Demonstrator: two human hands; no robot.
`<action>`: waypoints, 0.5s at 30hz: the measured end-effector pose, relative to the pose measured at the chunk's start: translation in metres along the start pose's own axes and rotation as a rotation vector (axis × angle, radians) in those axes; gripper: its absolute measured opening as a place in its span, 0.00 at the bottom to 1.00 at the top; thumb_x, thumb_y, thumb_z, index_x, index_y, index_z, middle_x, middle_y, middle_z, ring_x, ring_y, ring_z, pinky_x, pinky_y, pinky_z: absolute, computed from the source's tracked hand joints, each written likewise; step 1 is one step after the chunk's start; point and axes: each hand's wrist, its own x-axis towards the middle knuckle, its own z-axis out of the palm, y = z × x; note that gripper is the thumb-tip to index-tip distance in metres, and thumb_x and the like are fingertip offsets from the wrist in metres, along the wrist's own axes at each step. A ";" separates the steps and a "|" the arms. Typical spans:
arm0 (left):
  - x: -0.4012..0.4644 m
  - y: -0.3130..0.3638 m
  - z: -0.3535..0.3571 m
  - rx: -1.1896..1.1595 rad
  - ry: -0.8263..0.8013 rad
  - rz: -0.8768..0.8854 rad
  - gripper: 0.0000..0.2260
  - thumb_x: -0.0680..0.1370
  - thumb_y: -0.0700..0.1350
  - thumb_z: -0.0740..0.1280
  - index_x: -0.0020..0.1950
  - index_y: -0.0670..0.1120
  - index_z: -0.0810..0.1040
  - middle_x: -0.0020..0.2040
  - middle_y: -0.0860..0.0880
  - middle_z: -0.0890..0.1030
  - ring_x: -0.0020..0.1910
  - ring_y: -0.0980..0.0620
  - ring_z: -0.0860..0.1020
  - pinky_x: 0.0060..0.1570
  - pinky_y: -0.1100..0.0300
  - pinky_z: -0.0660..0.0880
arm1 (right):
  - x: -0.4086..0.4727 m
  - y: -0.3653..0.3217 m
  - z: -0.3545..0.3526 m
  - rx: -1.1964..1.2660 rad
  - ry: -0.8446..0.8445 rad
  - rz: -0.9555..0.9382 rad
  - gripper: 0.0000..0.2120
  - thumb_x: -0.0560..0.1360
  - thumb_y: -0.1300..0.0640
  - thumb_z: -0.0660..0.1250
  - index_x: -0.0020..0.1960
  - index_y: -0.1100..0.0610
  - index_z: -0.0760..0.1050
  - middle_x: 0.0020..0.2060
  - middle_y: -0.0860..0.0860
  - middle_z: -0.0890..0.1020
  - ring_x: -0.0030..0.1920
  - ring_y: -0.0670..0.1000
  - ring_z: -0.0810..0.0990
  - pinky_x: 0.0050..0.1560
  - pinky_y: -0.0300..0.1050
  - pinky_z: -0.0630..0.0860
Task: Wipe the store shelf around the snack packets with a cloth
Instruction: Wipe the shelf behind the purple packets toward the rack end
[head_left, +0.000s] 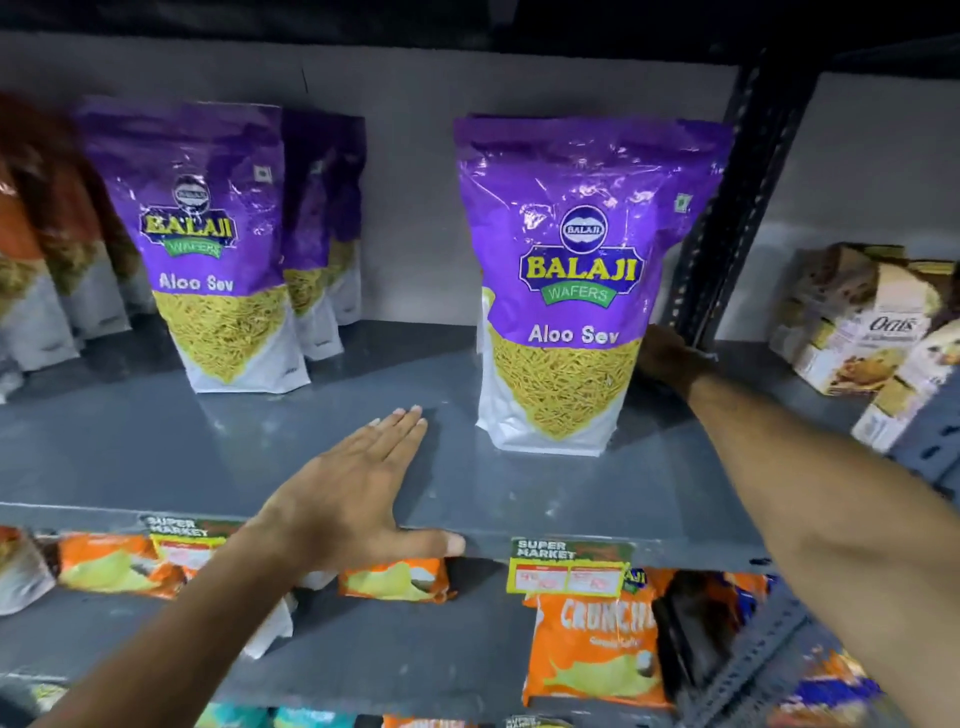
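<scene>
A purple Aloo Sev packet (571, 291) stands upright on the grey shelf (208, 447), right of centre. Another purple Aloo Sev packet (218, 249) stands at the left, with more purple packets (324, 223) behind it. My left hand (353, 488) lies flat on the bare shelf between the two front packets, fingers stretched out and the thumb over the front edge. My right hand (667, 358) reaches beside the right packet's far lower edge, and its fingers are hidden behind the packet. No cloth shows in either hand.
A dark perforated upright post (737, 197) stands just right of my right hand. Beige oats boxes (862, 322) sit on the neighbouring shelf. Red-orange packets (47, 244) line the far left. Price tags (571, 566) hang on the shelf edge above orange Crunchex packets (592, 644).
</scene>
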 end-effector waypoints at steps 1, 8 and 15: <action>-0.001 0.001 -0.001 -0.004 -0.004 0.001 0.65 0.60 0.90 0.45 0.86 0.49 0.38 0.86 0.54 0.37 0.83 0.61 0.36 0.81 0.63 0.36 | -0.006 -0.001 0.000 0.038 0.005 -0.009 0.23 0.83 0.50 0.53 0.68 0.63 0.74 0.67 0.65 0.76 0.69 0.65 0.73 0.67 0.55 0.68; -0.002 0.004 -0.006 -0.019 -0.033 0.003 0.65 0.61 0.89 0.46 0.86 0.48 0.39 0.86 0.52 0.40 0.85 0.56 0.42 0.83 0.58 0.41 | -0.061 0.027 0.016 0.400 0.000 -0.074 0.12 0.79 0.49 0.66 0.59 0.49 0.84 0.57 0.50 0.86 0.60 0.54 0.83 0.67 0.56 0.75; -0.002 0.003 -0.005 -0.024 -0.033 0.016 0.65 0.63 0.89 0.47 0.86 0.45 0.41 0.87 0.49 0.43 0.86 0.52 0.44 0.83 0.56 0.43 | -0.169 0.005 0.000 0.354 0.055 0.054 0.17 0.75 0.43 0.62 0.61 0.41 0.80 0.60 0.42 0.83 0.62 0.45 0.80 0.64 0.40 0.72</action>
